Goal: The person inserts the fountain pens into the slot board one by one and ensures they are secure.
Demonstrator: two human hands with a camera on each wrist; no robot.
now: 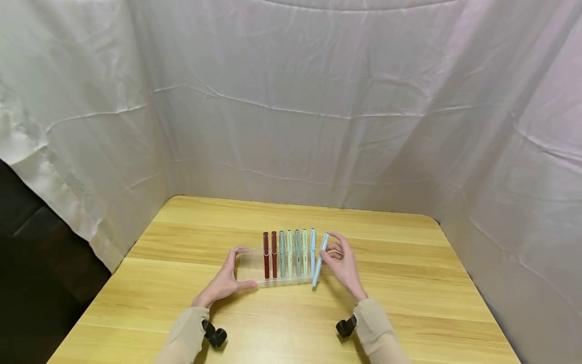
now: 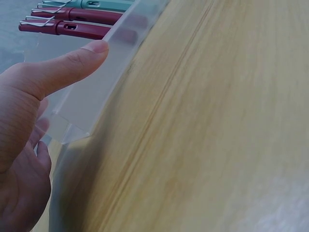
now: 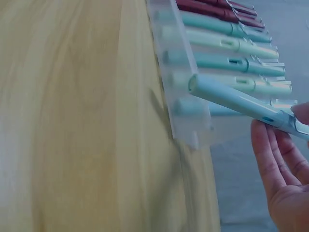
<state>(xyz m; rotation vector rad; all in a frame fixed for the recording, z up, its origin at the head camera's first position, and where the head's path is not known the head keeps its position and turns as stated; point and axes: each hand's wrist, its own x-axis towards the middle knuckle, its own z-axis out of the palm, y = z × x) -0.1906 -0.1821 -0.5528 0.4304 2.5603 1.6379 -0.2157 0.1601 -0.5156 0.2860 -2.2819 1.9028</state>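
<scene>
A clear plastic tray (image 1: 248, 265) lies on the table with a row of capped pens, clips upward. Two dark red pens (image 1: 266, 260) come first, then teal pens (image 1: 282, 258) alternating with pale green pens (image 1: 289, 255), and a light blue pen (image 1: 312, 247) at the right end. My left hand (image 1: 224, 281) grips the tray's left end, its thumb on the front wall (image 2: 91, 104) and fingers at the far side. My right hand (image 1: 346, 268) pinches another light blue pen (image 3: 231, 99) near its clip, tilted over the tray's right end.
The wooden table (image 1: 400, 283) extends on both sides of the tray. Pale curtains (image 1: 291, 126) hang behind it and along both sides. A small black camera (image 1: 214, 334) is worn on the left wrist and another camera (image 1: 346, 326) on the right.
</scene>
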